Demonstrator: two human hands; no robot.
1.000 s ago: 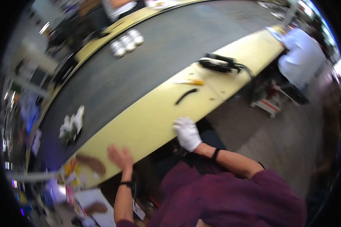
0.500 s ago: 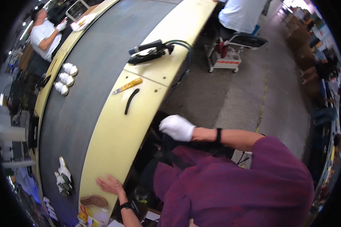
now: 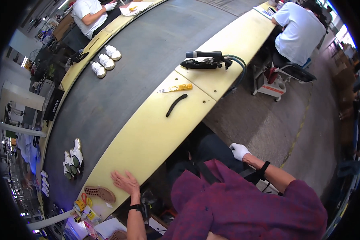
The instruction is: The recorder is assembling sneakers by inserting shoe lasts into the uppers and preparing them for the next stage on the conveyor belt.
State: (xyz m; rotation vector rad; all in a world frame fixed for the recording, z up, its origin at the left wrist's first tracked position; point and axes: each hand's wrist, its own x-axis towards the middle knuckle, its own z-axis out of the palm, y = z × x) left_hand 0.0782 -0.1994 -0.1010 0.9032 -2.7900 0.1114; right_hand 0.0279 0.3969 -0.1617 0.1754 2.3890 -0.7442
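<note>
My left hand (image 3: 126, 183), bare, lies flat on the cream table edge (image 3: 138, 148) with its fingers spread and nothing in it. Close beside it is a brown shoe sole (image 3: 100, 193). In a white glove, my right hand (image 3: 239, 152) rests by my right thigh, off the table. Its fingers are turned down and too hidden to read. Farther along the table lie a curved black strip (image 3: 176, 105) and a yellow-handled knife or scraper (image 3: 176, 88). Beyond them sits a black hand tool (image 3: 204, 61) with a hose.
A grey conveyor belt (image 3: 148, 60) runs alongside, carrying white shoes (image 3: 107, 61) and white-and-green shoes (image 3: 74, 158). Small yellow containers (image 3: 86, 212) stand near the sole. One person (image 3: 298, 30) sits ahead at right; another (image 3: 90, 16) works across the belt. A white wheeled cart (image 3: 270, 88) stands on the floor.
The view has swung left, so the bench things appear farther right. My right hand has lowered from beside the table edge to my thigh. My left hand stays on the table.
</note>
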